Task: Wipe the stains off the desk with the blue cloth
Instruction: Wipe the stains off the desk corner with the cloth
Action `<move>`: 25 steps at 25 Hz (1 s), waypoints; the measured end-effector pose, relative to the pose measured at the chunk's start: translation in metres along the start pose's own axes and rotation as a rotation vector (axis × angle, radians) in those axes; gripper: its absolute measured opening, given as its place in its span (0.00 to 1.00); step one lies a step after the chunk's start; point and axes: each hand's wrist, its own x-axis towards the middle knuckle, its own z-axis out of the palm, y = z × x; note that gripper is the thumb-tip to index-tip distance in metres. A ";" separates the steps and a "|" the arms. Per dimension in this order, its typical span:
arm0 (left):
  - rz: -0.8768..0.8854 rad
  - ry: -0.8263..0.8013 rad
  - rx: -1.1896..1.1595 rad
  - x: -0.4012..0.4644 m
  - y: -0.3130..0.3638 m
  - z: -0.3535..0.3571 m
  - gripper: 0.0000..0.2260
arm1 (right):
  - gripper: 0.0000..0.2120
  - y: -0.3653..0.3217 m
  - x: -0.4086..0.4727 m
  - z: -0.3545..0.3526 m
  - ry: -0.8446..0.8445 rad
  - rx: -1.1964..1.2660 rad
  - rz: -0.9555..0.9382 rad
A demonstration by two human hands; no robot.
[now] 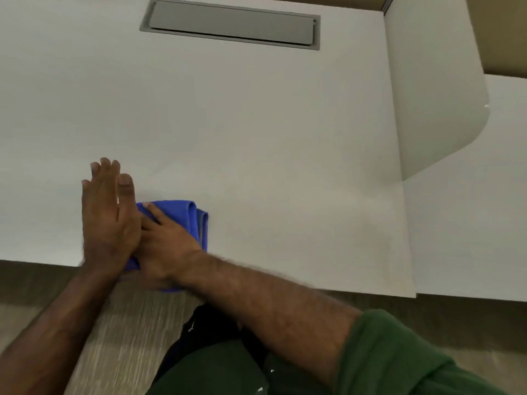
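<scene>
The blue cloth [182,216] lies folded on the white desk [256,138] near its front edge, with a corner hanging over the edge. My right hand [165,243] rests flat on top of the cloth, fingers spread over it. My left hand [108,212] is held edge-on with straight fingers just left of the cloth, partly over my right hand's fingers. No stain stands out on the desk surface.
A grey cable hatch [231,24] is set into the desk at the back. A white rounded divider panel [436,89] stands at the right, with another desk surface [470,209] beyond it. Wood-look floor [114,323] lies below the front edge.
</scene>
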 end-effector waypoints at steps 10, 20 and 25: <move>0.403 -0.310 0.101 -0.007 0.100 0.131 0.30 | 0.34 0.239 -0.156 -0.071 0.242 0.039 0.993; 0.786 -0.557 0.138 -0.061 0.163 0.183 0.32 | 0.36 0.119 -0.263 -0.006 0.366 0.078 1.510; 0.906 -0.600 0.130 -0.074 0.164 0.175 0.27 | 0.35 0.084 -0.280 0.006 0.336 0.087 1.495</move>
